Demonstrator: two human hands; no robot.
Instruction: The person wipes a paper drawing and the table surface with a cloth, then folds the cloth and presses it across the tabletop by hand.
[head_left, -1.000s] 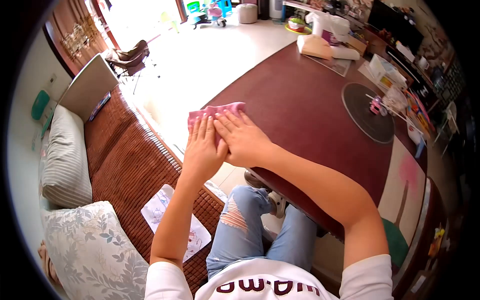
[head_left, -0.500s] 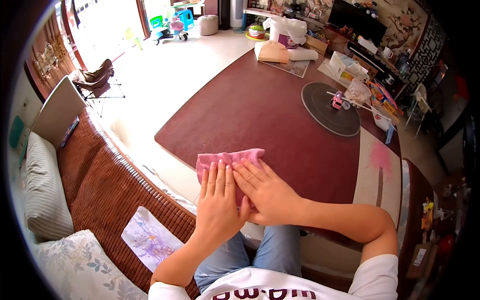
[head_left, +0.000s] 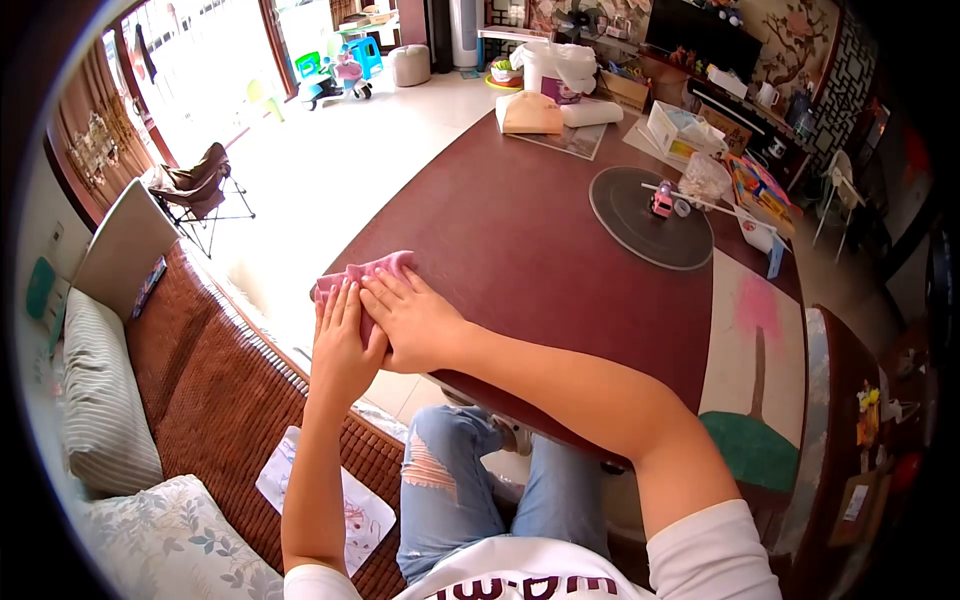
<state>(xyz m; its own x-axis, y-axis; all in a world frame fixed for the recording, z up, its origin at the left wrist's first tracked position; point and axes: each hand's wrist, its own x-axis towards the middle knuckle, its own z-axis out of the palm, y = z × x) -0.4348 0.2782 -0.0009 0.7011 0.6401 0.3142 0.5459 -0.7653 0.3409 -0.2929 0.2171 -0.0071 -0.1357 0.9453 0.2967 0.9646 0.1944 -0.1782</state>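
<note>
One dark-red table, portions done and left indistinguishable; one round black board, two o'clock; left hand and right hand, fingers extended, clasping nothing, atop one pink cloth, table's nine-o'clock corner.

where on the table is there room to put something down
The widest bare patch of the table lies between the pink cloth, the black disc and the white roll. The disc's left part is bare too. It is crowded beyond the disc, with a clear bag and white box, and around the pink toy.
</note>
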